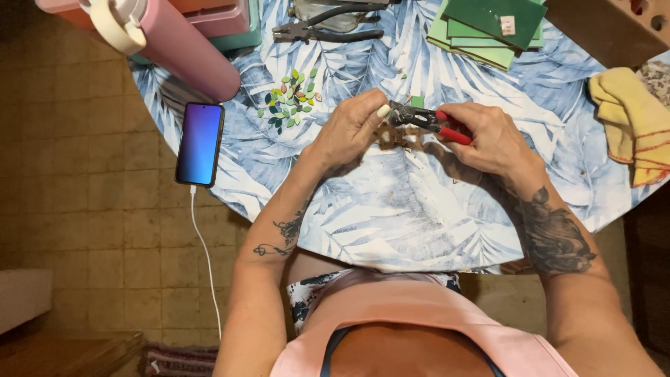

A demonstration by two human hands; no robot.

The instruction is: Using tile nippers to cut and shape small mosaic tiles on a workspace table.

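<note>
Right hand (488,136) squeezes nippers (427,119); left hand (352,126) steadies green piece (417,102), mid-table.

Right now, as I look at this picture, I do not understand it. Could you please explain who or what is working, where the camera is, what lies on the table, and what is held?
No machine is here: a person works with two bare hands. The single camera sits on the person's head and looks straight down, so you see the forearms from above.

The right hand grips red-handled metal nippers. The left hand meets the tool's tip, where a small green tile piece shows; which fingers hold it, I cannot tell.

They work over a round table with a blue-and-white leaf-print cloth. On it lie a pile of small leaf-shaped green chips, black pliers, a stack of green square tiles, a yellow cloth, a pink bottle and a dark smartphone on a white cable.
</note>
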